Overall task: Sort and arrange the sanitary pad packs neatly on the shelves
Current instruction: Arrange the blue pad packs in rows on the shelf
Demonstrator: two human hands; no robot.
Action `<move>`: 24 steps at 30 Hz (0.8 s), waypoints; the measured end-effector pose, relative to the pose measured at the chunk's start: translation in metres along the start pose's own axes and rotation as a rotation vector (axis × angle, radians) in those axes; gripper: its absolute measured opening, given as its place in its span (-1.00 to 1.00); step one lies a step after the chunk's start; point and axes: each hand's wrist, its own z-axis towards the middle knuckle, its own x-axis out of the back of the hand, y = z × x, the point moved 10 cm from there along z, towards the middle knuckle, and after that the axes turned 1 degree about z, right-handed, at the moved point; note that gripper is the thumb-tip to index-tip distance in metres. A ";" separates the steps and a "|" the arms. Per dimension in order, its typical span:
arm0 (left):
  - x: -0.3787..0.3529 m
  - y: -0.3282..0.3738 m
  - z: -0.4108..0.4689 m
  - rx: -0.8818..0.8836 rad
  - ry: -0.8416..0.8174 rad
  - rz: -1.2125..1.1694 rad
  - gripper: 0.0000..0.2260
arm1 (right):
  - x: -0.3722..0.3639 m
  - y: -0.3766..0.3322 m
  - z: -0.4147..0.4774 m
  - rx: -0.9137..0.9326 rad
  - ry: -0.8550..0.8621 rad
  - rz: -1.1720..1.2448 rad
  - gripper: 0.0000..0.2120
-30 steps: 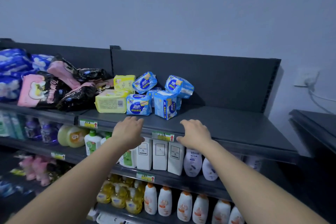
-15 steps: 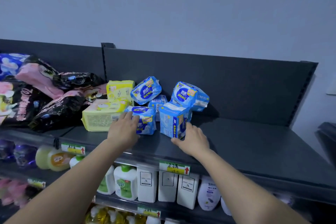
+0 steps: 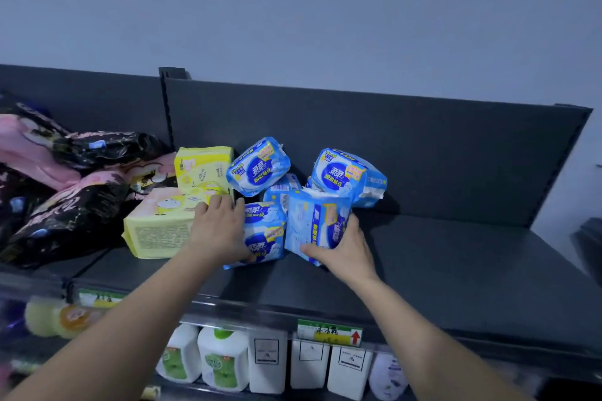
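Note:
Several blue sanitary pad packs lie in a loose heap on the dark top shelf (image 3: 439, 257). My left hand (image 3: 220, 226) grips the front blue pack (image 3: 267, 234), which lies on the shelf with its label facing me. My right hand (image 3: 343, 249) grips an upright light-blue pack (image 3: 314, 223) from its lower right side. Behind them, one blue pack (image 3: 259, 166) leans against another, and a further blue pack (image 3: 348, 176) sits on top at the right. Two yellow packs (image 3: 156, 225) (image 3: 203, 168) lie to the left of the heap.
Black and pink packs (image 3: 62, 202) are piled at the far left of the shelf. The shelf's right half is bare dark board. Below, white bottles and cartons (image 3: 267, 358) stand under a green price tag (image 3: 329, 332) on the front rail.
Both hands moved forward from the shelf's front edge to the heap. My left hand took hold of the front blue pack and my right hand took hold of the upright one. The view came closer.

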 end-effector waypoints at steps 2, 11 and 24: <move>0.003 0.002 0.001 -0.018 0.024 -0.003 -0.13 | 0.009 -0.011 -0.005 0.027 0.070 -0.048 0.13; 0.000 -0.004 -0.013 -0.031 -0.001 -0.160 -0.18 | 0.023 -0.022 -0.008 0.074 0.032 0.086 -0.70; 0.013 -0.018 -0.052 0.076 -0.037 -0.350 -0.09 | 0.003 -0.008 -0.030 -0.021 -0.283 0.469 -0.53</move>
